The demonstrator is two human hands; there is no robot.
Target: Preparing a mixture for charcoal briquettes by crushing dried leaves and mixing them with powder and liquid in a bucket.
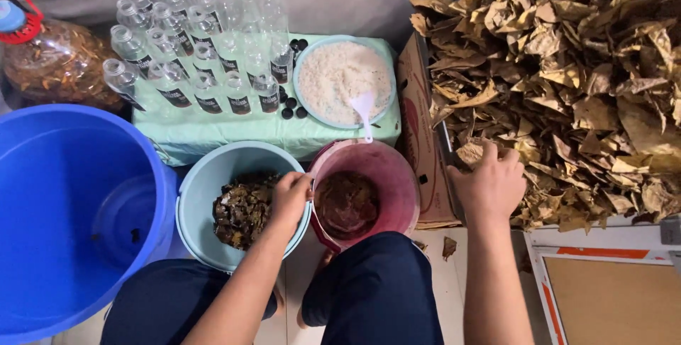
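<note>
My left hand (pixel 289 199) rests on the right rim of a light blue bucket (pixel 202 178) that holds wet dark leaves (pixel 242 212); its fingers curl over the rim. My right hand (pixel 491 183) reaches into the front edge of a big pile of dry brown leaves (pixel 567 82), fingers closed on some of them. Between the two hands stands a maroon bucket (pixel 397 175) with dark brown liquid (pixel 346 203) in it.
A large blue tub (pixel 64 196) sits at left. A green-covered low table (pixel 213 132) carries several clear glass bottles (pixel 191 54), black caps and a plate of white grains (pixel 340 75) with a white spoon. A cardboard box (pixel 420 132) edges the leaf pile. My knees are below.
</note>
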